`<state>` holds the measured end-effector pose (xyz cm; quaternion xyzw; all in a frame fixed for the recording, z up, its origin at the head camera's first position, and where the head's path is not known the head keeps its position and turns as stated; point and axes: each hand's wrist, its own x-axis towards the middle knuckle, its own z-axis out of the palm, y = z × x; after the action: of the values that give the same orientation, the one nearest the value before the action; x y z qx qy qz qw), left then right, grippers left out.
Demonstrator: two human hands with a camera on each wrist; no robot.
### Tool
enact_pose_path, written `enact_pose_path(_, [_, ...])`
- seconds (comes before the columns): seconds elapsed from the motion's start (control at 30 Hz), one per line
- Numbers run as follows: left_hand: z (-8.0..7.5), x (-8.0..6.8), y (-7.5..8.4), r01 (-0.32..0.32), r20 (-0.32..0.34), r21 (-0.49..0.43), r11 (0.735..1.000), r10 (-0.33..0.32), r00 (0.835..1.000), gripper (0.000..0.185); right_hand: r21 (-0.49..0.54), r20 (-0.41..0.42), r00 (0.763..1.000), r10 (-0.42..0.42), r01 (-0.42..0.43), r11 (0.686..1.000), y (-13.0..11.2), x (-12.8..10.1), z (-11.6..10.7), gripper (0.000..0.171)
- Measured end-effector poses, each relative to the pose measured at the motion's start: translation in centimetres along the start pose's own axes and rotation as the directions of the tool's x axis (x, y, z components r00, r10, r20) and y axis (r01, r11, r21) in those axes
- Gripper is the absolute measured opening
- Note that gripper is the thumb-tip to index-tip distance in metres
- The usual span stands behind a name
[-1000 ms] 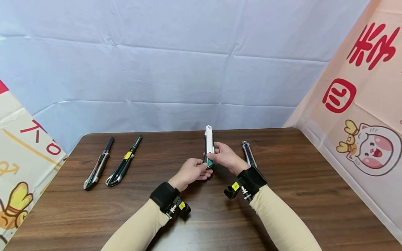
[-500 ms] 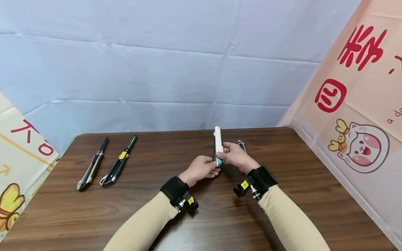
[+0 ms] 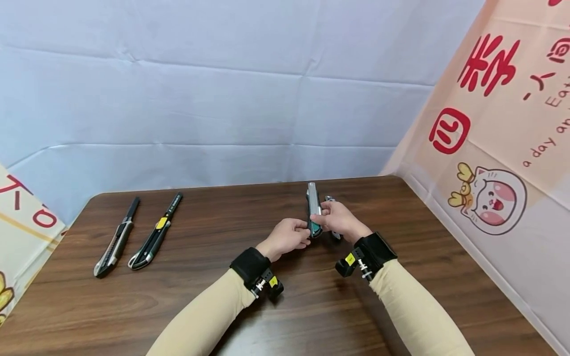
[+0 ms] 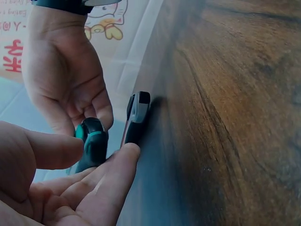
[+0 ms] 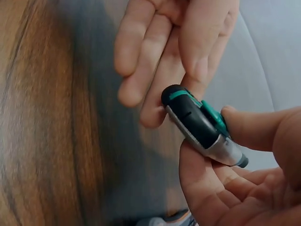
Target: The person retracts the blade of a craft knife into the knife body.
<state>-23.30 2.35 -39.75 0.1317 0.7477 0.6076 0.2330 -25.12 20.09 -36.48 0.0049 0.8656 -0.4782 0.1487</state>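
My right hand (image 3: 342, 220) pinches a black and green utility knife (image 3: 314, 208) with a silver top, thumb on its green side and fingers on the other. Its far end points to the back of the table. My left hand (image 3: 286, 239) is at the knife's near end, fingers extended; in the right wrist view its thumb stands off the handle while a fingertip is right at the rounded end. A second, silver and black utility knife (image 4: 139, 109) lies on the table just right of the held one, partly hidden behind my right hand in the head view.
Two more utility knives lie on the left of the wooden table (image 3: 213, 291): a grey and black one (image 3: 117, 242) and a black one with a yellow slider (image 3: 156, 237). A white cloth (image 3: 200, 99) hangs behind, and a printed cloth (image 3: 490, 148) bounds the right side.
The head view has turned right. Both hands have carried the knife rightward, beside the knife lying there, and lowered it a little. My left fingers have loosened from its near end.
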Motion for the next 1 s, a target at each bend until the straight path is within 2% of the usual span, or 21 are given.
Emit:
enact_pose_path(0.23, [-0.7, -0.3, -0.5, -0.015, -0.001, 0.030, 0.999, 0.015, 1.000, 0.034, -0.115, -0.022, 1.000, 0.005, -0.007, 0.993, 0.4, 0.2, 0.2, 0.053])
enact_pose_path(0.43, [-1.0, -0.5, -0.6, -0.009, -0.005, 0.033, 0.999, 0.009, 1.000, 0.032, -0.239, -0.049, 0.997, 0.062, -0.071, 0.968, 0.3, 0.6, 1.0, 0.049])
enact_pose_path(0.6, [-1.2, -0.7, -0.6, -0.017, -0.004, 0.041, 0.999, 0.017, 1.000, 0.033, -0.289, -0.071, 0.991, 0.111, -0.127, 0.949, 0.4, 1.0, 1.2, 0.049])
enact_pose_path(0.77, [-1.4, -0.9, -0.7, -0.021, 0.011, 0.036, 0.999, 0.021, 1.000, 0.033, -0.326, -0.104, 0.989, 0.108, -0.136, 0.935, 0.0, 0.9, 1.2, 0.047])
enact_pose_path(1.0, [-1.9, -1.0, -0.8, -0.035, 0.020, 0.045, 0.998, 0.034, 0.999, 0.034, -0.463, -0.148, 0.984, 0.099, -0.157, 0.872, -0.8, 0.9, 1.5, 0.049])
